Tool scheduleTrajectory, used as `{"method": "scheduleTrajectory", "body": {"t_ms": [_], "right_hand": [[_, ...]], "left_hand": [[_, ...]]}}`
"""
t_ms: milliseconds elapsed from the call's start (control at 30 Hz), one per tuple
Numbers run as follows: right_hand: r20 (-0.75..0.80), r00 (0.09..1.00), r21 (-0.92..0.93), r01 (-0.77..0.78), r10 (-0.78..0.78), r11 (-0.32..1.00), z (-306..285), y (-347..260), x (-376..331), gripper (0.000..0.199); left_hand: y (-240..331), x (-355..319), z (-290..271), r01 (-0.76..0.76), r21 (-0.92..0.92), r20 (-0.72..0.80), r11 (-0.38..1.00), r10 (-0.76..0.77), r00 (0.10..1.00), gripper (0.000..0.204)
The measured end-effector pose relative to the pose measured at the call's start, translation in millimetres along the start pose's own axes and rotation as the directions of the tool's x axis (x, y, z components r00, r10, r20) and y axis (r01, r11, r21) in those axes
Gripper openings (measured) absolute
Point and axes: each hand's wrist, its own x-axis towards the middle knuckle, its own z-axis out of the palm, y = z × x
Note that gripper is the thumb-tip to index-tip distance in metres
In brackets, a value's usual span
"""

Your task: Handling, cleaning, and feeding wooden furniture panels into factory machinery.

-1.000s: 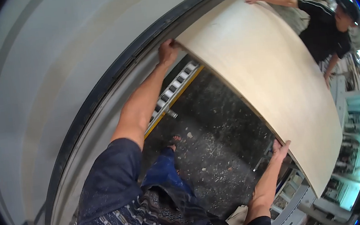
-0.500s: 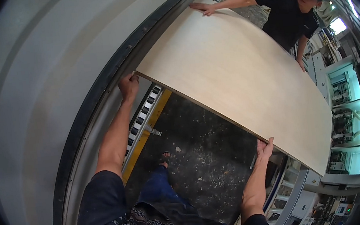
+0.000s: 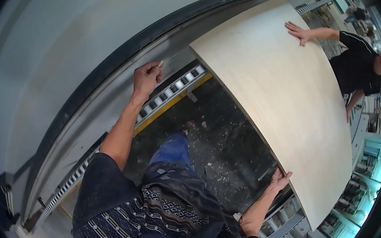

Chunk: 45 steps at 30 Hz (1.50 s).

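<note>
Left hand (image 3: pixel 146 77) off the pale board (image 3: pixel 287 109)
It now pinches something small; right hand (image 3: pixel 280 181), fingers spread, alone steadies the board's edge.

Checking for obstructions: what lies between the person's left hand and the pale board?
In the head view, a roller rail with a yellow edge runs from the left hand toward the board.
</note>
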Motion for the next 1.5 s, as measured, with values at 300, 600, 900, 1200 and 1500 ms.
{"method": "scheduleTrajectory", "body": {"t_ms": [300,600,900,1200,1500], "right_hand": [[0.121,0.992,-0.038,-0.035,0.040,0.999,-65.6,11.7,-80.3,0.048],[0.054,0.997,-0.147,-0.051,0.059,0.988,-131.7,33.6,-188.8,0.053],[0.055,0.998,-0.158,-0.027,0.036,0.987,-219.4,55.5,-313.1,0.052],[0.015,0.984,-0.164,-0.173,0.177,0.971,-321.0,70.0,-408.8,0.050],[0.016,0.950,-0.161,-0.305,0.311,0.939,-401.0,101.2,-553.8,0.068]], "left_hand": [[-25.2,-241.0,-129.6,0.171,0.070,0.218,0.983,-0.183,0.959,0.015],[-214.4,-454.4,-420.7,0.003,0.978,0.033,0.207,-0.170,0.985,0.018],[-157.6,-465.0,-484.7,0.161,0.943,-0.013,0.290,-0.455,0.891,0.018],[-195.7,-482.3,-616.9,0.297,0.353,0.125,0.887,-0.359,0.925,0.016],[-247.1,-588.2,-741.0,0.632,-0.098,-0.426,0.769,-0.606,0.672,0.014]]}}
